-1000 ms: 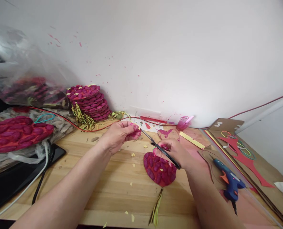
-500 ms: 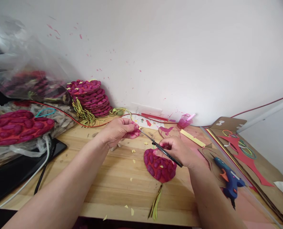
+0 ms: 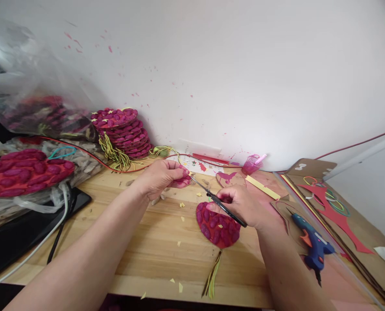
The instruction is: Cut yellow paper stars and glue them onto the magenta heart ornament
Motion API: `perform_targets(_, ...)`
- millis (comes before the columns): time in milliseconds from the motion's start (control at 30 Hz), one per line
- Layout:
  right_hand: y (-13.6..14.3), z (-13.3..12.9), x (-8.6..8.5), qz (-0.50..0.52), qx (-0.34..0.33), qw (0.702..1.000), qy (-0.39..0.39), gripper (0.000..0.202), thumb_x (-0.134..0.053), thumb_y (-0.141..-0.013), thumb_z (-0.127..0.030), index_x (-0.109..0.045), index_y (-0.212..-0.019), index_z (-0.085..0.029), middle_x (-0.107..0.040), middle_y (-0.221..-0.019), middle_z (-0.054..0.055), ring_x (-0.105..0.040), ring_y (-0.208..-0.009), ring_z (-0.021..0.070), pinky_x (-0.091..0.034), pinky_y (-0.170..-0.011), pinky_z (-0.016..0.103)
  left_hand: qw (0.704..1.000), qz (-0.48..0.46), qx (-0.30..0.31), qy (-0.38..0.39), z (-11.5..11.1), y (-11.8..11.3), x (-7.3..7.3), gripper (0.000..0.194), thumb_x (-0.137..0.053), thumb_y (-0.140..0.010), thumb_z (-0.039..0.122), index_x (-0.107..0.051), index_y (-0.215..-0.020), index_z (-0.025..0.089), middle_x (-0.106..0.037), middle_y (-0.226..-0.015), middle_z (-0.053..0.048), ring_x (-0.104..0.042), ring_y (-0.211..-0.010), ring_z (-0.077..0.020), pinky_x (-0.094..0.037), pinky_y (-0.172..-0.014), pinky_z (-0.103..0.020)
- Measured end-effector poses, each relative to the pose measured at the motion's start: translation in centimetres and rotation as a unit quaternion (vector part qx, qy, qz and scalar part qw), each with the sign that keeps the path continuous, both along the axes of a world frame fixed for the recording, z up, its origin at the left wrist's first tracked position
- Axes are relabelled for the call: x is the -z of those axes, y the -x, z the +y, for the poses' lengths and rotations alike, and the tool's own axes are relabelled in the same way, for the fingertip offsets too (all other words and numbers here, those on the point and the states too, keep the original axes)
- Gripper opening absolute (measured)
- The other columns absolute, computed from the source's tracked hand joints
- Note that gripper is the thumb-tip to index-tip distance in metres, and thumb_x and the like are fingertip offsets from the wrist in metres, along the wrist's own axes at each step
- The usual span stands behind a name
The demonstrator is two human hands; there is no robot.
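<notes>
My right hand [image 3: 236, 203] is closed round the black handles of a pair of scissors [image 3: 226, 208], whose blades point up and left. At the blade tips, my left hand [image 3: 169, 176] pinches a small piece of yellow paper [image 3: 190, 173], mostly covered by the fingers. Pink stains mark the fingertips. Below the scissors lies a round red disc [image 3: 216, 226] covered in magenta oval lumps, with a yellow-green and brown tassel [image 3: 212, 274] hanging toward the table's front edge. Small yellow scraps [image 3: 180, 287] are scattered on the wooden table [image 3: 147, 259].
A stack of similar discs [image 3: 124, 134] stands at the back left, beside another disc [image 3: 27, 172] and a clear plastic bag [image 3: 43, 86]. To the right are a blue glue gun [image 3: 313, 242], a yellow paper strip [image 3: 262, 187], a pink-stained cup [image 3: 252, 165] and red paper offcuts [image 3: 338, 220].
The scissors' handles have drawn slightly closer together in my right hand. My left hand stays at the blade tips, and the things on the table have not moved.
</notes>
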State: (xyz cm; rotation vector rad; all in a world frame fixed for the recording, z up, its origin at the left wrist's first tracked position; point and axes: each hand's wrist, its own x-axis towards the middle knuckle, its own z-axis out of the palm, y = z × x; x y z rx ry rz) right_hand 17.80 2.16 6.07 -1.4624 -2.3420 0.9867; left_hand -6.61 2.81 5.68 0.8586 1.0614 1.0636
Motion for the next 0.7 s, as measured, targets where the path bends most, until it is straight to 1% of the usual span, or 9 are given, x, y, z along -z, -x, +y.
perform_targets(200, -0.01, 0.16, 0.30, -0.007, 0.003, 1.000, -0.006, 0.042, -0.061, -0.080, -0.055, -0.056, -0.063, -0.017, -0.043, -0.058, -0.004, -0.039, -0.057, 0.0107, -0.027, -0.050, 0.023, 1.000, 0.004, -0.005, 0.008, 0.00, -0.02, -0.23, 0.015, -0.077, -0.073, 0.011, -0.063, -0.067, 0.010, -0.071, -0.062, -0.006, -0.067, -0.057, -0.0103, -0.053, -0.057, -0.017)
perform_targets(400, 0.21, 0.03, -0.04, -0.010, 0.013, 1.000, 0.004, 0.042, -0.063, -0.078, -0.055, -0.055, -0.062, -0.017, -0.045, -0.057, -0.004, -0.040, -0.055, 0.0107, -0.027, -0.050, 0.023, 1.000, 0.001, -0.003, 0.000, 0.11, 0.09, 0.08, 0.013, -0.074, -0.076, 0.010, -0.063, -0.067, 0.010, -0.071, -0.062, -0.006, -0.067, -0.058, -0.0107, -0.054, -0.059, -0.019)
perform_targets(533, 0.38, -0.16, -0.07, -0.005, 0.009, 1.000, -0.014, 0.043, -0.065, -0.077, -0.055, -0.053, -0.060, -0.017, -0.043, -0.056, -0.005, -0.038, -0.054, 0.0101, -0.024, -0.049, 0.023, 1.000, 0.000, 0.004, 0.001, 0.07, -0.02, 0.07, 0.013, -0.072, -0.077, 0.009, -0.064, -0.067, 0.009, -0.071, -0.062, -0.006, -0.066, -0.056, -0.0100, -0.053, -0.057, -0.018)
perform_targets(700, 0.57, -0.22, 0.14, 0.007, -0.009, 0.999, -0.048, 0.042, -0.069, -0.077, -0.050, -0.051, -0.057, -0.017, -0.040, -0.053, -0.005, -0.034, -0.052, 0.0092, -0.022, -0.048, 0.024, 0.999, 0.006, -0.032, -0.001, 0.22, 0.21, 0.02, 0.013, -0.078, -0.073, 0.012, -0.065, -0.070, 0.010, -0.072, -0.065, -0.005, -0.069, -0.060, -0.0118, -0.055, -0.062, -0.020)
